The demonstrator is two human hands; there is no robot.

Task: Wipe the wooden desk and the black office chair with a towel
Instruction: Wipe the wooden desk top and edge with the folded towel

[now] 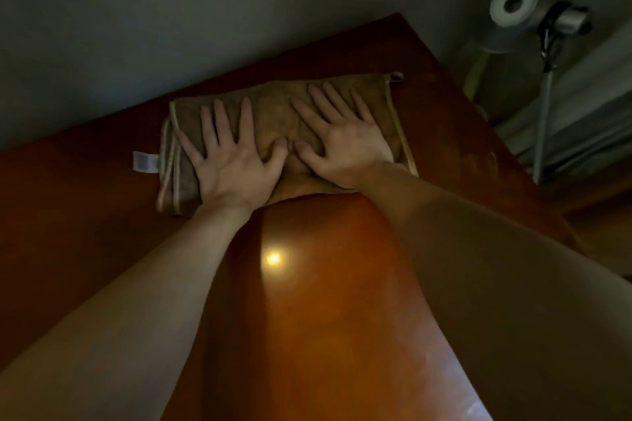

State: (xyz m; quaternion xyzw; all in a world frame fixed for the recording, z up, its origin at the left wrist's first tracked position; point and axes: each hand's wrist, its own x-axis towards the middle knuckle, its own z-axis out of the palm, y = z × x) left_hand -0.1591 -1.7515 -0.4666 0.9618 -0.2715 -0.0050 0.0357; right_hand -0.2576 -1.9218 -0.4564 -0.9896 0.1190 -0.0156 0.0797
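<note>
On wooden desk [325,283], folded brown towel [273,112], white tag, left hand [232,164], right hand [342,143] spread flat

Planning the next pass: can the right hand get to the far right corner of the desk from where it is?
Probably yes. The right hand lies flat on the towel, and the desk between it and that corner looks bare, with nothing in the way.

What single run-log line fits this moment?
stage: wiping desk | towel: folded, flat | left hand: open, pressing | right hand: open, pressing | chair: unseen
</note>
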